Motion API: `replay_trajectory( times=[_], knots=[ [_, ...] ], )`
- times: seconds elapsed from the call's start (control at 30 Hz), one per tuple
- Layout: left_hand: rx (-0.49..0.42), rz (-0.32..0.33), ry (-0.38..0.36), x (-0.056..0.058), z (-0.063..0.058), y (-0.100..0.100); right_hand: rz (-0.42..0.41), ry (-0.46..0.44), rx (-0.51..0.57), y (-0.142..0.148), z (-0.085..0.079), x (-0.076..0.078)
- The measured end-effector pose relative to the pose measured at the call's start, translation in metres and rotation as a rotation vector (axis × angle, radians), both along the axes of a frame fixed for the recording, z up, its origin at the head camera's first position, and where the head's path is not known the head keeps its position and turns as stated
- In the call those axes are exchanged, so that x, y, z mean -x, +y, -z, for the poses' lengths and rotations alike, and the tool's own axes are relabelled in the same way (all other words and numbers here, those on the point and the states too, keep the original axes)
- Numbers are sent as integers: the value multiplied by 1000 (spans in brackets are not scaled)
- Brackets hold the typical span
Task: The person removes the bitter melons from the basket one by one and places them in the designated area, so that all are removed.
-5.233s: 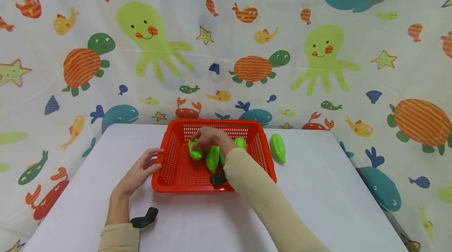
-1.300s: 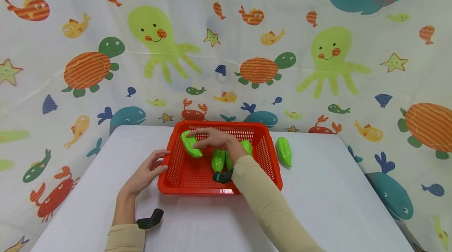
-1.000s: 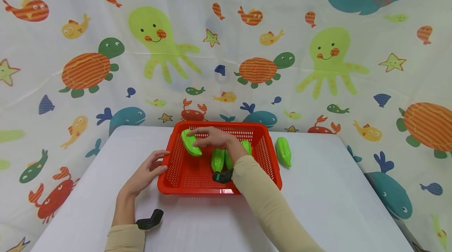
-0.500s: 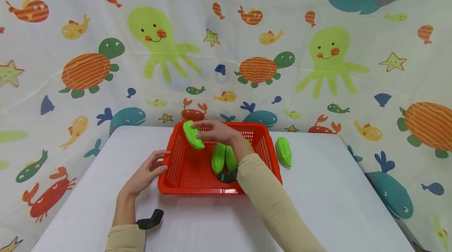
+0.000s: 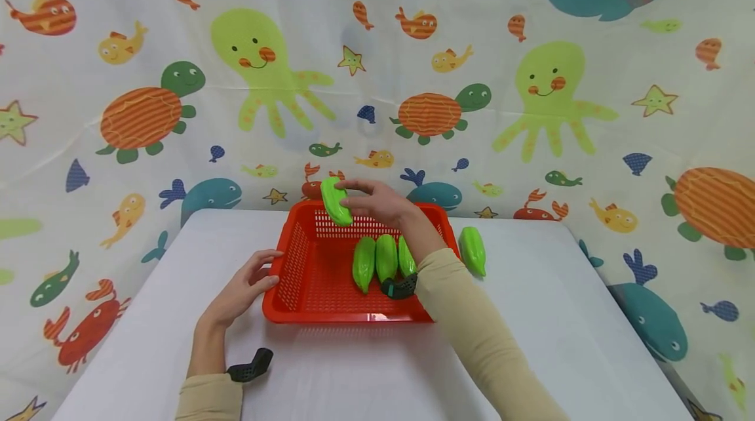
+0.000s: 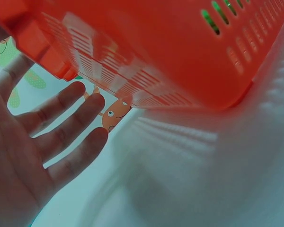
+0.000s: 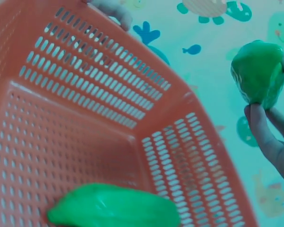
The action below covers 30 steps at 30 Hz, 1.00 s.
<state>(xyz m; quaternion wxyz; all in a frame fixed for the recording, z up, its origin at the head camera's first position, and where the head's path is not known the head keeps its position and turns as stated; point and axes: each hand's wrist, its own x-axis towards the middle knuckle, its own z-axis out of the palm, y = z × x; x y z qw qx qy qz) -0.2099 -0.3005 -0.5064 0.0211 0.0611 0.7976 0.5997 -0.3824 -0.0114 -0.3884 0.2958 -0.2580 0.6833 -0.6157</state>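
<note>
My right hand (image 5: pixel 382 203) pinches a glossy green, ridged, tapered toy vegetable (image 5: pixel 335 201) between thumb and fingertips, held up over the back rim of the red plastic basket (image 5: pixel 348 318). In the right wrist view this vegetable (image 7: pixel 258 71) appears end-on, beyond the basket's wall. Inside the basket, three similar green vegetables (image 5: pixel 364 263) lie side by side, the rightmost partly hidden by my right arm and wrist device. At the basket's left side is my left hand (image 5: pixel 246 284); in the left wrist view its fingers (image 6: pixel 61 132) are spread and nearly straight, near the rim.
Another green vegetable (image 5: pixel 472 251) lies on the white table (image 5: pixel 531 316) just right of the basket. Behind the table hangs a cloth (image 5: pixel 366 165) printed with sea animals. Black devices are strapped to both wrists, the left one (image 5: pixel 250 366) low in front of the basket.
My right hand has lifted the green vegetable from the basket's left part, up and to the right to above the back rim. The left hand stays at the basket's left side.
</note>
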Motion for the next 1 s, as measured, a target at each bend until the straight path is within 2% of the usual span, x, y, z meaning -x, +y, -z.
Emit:
replay_trajectory(
  times=[0.17, 0.37, 0.47, 0.63, 0.8, 1.0],
  knots=[
    [6, 2, -7, 0, -2, 2, 31, -8, 15, 23, -16, -3],
    [18, 0, -14, 1, -2, 2, -13, -24, 85, 59, -27, -6],
    [22, 3, -12, 0, -2, 2, -26, -24, 84, 79, -29, -7],
    [31, 0, -8, -1, -2, 2, -13, 19, 65, 115, -30, -8],
    [38, 2, 2, -1, 0, 3, 33, 75, 55, 155, -28, -12],
    [48, -8, 6, 2, 1, 5, 94, 145, 16, 207, -14, -15]
  ],
)
